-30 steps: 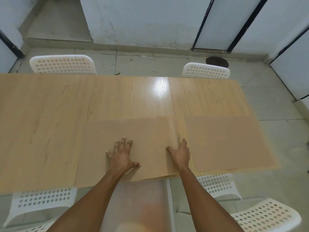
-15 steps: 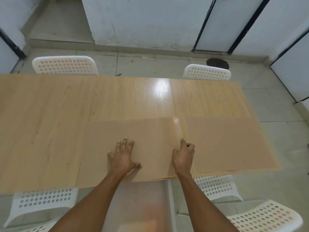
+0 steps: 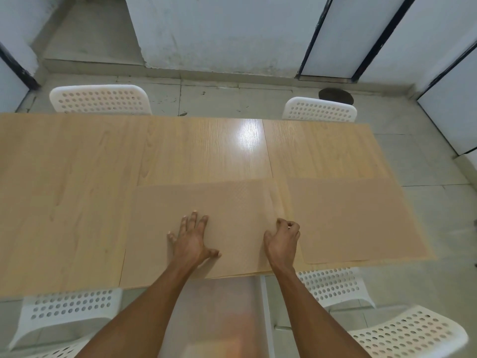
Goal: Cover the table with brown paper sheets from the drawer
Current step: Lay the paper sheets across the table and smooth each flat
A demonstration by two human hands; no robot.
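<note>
A pale wooden table (image 3: 77, 177) fills the middle of the view. A brown paper sheet (image 3: 356, 218) lies flat on its near right corner. A second brown paper sheet (image 3: 201, 200), with more sheet edges showing under it at the near side, lies at the near middle. My left hand (image 3: 192, 241) presses flat on this middle sheet with its fingers spread. My right hand (image 3: 282, 241) sits at that sheet's right edge, fingers curled and pinching the paper edge.
Two white perforated chairs stand beyond the table, one at the far left (image 3: 100, 99) and one at the far right (image 3: 320, 109). More white chairs (image 3: 410, 332) stand on my side. Grey tiled floor (image 3: 438, 228) lies to the right of the table.
My right hand went from lying flat on the sheet's right edge to curling its fingers around that edge. My left hand stayed flat in place.
</note>
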